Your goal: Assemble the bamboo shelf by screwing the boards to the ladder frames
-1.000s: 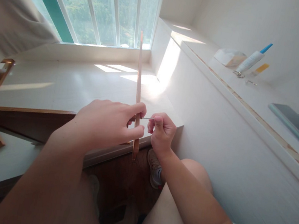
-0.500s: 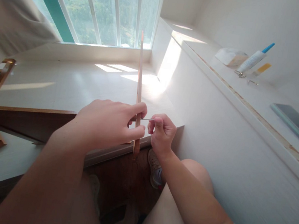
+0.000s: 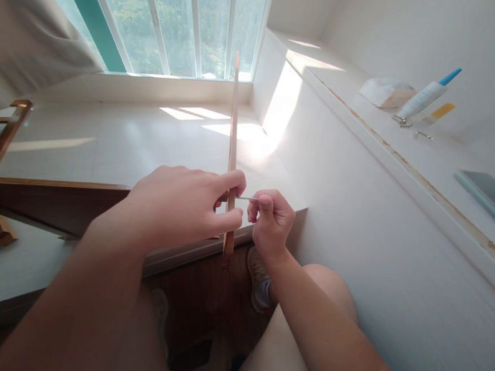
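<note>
Blue-tipped tube (image 3: 423, 101) rests on ledge (image 3: 438, 164) beyond right hand (image 3: 273, 223).

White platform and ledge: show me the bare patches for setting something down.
Bare: the platform between window, long wooden piece and left hand; the ledge at its window end, up to the white packet. Crowded: the ledge around packet and tube; near the platform's front edge, around left hand and right hand.
</note>
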The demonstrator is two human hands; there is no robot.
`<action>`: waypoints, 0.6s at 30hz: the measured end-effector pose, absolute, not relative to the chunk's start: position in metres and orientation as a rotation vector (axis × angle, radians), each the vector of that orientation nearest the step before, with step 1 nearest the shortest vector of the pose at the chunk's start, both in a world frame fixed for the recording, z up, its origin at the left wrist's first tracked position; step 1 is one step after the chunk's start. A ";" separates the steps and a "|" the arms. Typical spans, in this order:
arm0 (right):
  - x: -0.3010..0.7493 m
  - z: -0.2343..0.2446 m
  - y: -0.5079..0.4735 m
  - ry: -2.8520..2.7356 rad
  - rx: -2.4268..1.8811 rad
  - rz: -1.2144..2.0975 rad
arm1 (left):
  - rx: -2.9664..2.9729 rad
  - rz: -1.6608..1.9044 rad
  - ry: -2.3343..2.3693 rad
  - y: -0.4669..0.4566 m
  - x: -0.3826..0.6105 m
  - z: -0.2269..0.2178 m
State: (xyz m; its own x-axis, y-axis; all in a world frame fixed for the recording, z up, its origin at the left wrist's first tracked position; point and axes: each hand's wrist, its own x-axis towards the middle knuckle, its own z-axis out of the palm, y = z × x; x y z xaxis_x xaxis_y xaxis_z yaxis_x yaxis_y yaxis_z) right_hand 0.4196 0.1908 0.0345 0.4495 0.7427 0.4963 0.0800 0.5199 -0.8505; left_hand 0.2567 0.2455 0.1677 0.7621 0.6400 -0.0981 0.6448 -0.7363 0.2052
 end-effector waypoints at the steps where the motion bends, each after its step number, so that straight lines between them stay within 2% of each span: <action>1: 0.420 0.034 0.191 -1.045 -0.952 0.492 | 2.732 -0.033 1.013 0.245 0.257 0.168; 9: 0.429 0.034 0.191 -1.173 -0.991 0.394 | 2.723 -0.049 1.037 0.244 0.258 0.167; 15: 0.420 0.030 0.190 -1.688 -0.910 0.307 | 2.728 -0.035 0.991 0.246 0.258 0.166; 18: 0.416 0.029 0.188 -1.633 -0.998 0.303 | 2.737 -0.028 0.990 0.246 0.257 0.166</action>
State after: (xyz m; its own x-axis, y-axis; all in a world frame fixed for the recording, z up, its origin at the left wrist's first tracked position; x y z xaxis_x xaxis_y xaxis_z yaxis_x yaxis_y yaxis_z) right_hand 0.4158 0.1876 0.0291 0.0020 0.7356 0.6774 0.4439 0.6063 -0.6598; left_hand 0.2571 0.2462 0.1655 0.7716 0.6289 -0.0955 0.6333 -0.7452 0.2087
